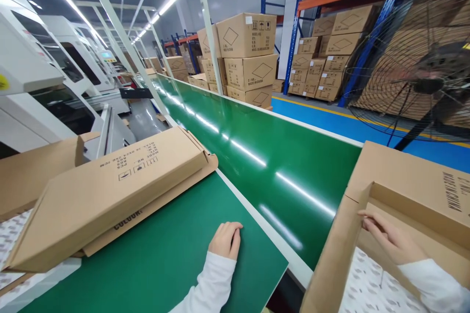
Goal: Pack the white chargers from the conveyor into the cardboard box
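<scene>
My left hand [225, 239] rests on the green tabletop [172, 244], its fingers loosely curled together with nothing visible in them. At the right, my right hand [389, 237] reaches into an open cardboard box [332, 249]. Its fingertips pinch at the upper edge of the box's near left wall. Inside that box lies white sheet material with a small grey print [378, 283]. To the left of my left hand, a flat closed cardboard carton [110, 186] lies on top of another piece of cardboard [150, 215] marked "COLOUR".
A green conveyor belt [249, 142] runs away beyond the tabletop. Stacked cartons [249, 71] stand behind it, with a large fan [422, 68] and loaded racking [323, 5] at the right. White machines [25, 54] line the left. Another open box [36, 171] sits at far left.
</scene>
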Demonstrator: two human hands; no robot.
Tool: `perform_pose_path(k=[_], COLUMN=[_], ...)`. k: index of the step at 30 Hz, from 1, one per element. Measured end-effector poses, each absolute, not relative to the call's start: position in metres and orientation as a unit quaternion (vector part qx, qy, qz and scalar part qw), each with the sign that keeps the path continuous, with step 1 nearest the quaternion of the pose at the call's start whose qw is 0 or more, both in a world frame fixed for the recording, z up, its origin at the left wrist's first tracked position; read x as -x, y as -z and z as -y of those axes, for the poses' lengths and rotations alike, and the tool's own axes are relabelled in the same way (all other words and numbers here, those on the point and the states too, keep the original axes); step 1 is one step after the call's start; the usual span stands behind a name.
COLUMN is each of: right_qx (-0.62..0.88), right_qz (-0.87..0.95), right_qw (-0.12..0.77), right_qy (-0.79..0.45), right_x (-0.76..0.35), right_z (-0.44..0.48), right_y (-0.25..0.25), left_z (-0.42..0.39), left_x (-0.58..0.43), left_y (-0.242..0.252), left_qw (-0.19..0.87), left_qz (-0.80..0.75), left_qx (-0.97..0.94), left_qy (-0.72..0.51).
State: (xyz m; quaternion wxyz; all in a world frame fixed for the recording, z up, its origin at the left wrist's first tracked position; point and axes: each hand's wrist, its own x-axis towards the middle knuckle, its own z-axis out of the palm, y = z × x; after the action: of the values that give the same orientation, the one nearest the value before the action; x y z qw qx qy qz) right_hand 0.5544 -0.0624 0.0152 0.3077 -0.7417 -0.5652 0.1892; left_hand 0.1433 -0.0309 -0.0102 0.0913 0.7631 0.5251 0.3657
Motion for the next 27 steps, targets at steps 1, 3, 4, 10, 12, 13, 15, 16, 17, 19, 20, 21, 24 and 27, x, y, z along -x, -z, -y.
perform_pose_path(k=[1, 3, 4, 10, 12, 13, 15, 16, 17, 19, 20, 21, 24, 27], right_qx=[0.745, 0.75, 0.752, 0.74, 0.73, 0.724, 0.712, 0.705, 0.697, 0.68, 0.672, 0.661, 0.636, 0.623], right_qz=[0.559, 0.554, 0.555, 0.527, 0.496, 0.491, 0.506, 0.523, 0.539, 0.551, 0.548, 0.545, 0.548, 0.558], right_qw=[0.31, 0.308, 0.302, 0.319, 0.373, 0.388, 0.388, 0.377, 0.365, 0.357, 0.36, 0.362, 0.358, 0.35], right_qy=[-0.191, -0.188, -0.187, -0.271, -0.287, -0.291, -0.294, -0.296, -0.302, -0.327, -0.345, -0.367, -0.409, -0.421], right_x=[-0.557, -0.562, -0.566, -0.576, -0.577, -0.577, -0.58, -0.582, -0.583, -0.584, -0.583, -0.581, -0.57, -0.558], right_z=[0.061, 0.059, 0.057, 0.054, 0.054, 0.055, 0.055, 0.055, 0.055, 0.055, 0.055, 0.056, 0.06, 0.068], right_y=[-0.013, -0.011, -0.01, -0.003, 0.0, 0.001, 0.004, 0.004, 0.004, 0.002, 0.0, -0.003, -0.009, -0.01], left_z=[0.031, 0.03, 0.029, 0.028, 0.028, 0.028, 0.028, 0.029, 0.029, 0.029, 0.029, 0.029, 0.029, 0.029], left_x=[-0.143, -0.143, -0.143, -0.143, -0.143, -0.143, -0.143, -0.143, -0.143, -0.143, -0.143, -0.143, -0.143, -0.144], left_y=[0.011, 0.012, 0.013, 0.016, 0.015, 0.015, 0.014, 0.014, 0.013, 0.013, 0.013, 0.013, 0.014, 0.014], left_qw=[0.091, 0.086, 0.082, 0.078, 0.081, 0.082, 0.086, 0.088, 0.089, 0.089, 0.088, 0.087, 0.086, 0.083], left_qz=[-0.523, -0.517, -0.515, -0.517, -0.516, -0.515, -0.514, -0.513, -0.513, -0.514, -0.514, -0.515, -0.517, -0.522], left_qx=[-0.764, -0.767, -0.768, -0.765, -0.764, -0.764, -0.765, -0.765, -0.765, -0.765, -0.765, -0.764, -0.764, -0.763], left_qy=[-0.366, -0.37, -0.373, -0.377, -0.379, -0.38, -0.38, -0.379, -0.378, -0.378, -0.378, -0.379, -0.376, -0.373])
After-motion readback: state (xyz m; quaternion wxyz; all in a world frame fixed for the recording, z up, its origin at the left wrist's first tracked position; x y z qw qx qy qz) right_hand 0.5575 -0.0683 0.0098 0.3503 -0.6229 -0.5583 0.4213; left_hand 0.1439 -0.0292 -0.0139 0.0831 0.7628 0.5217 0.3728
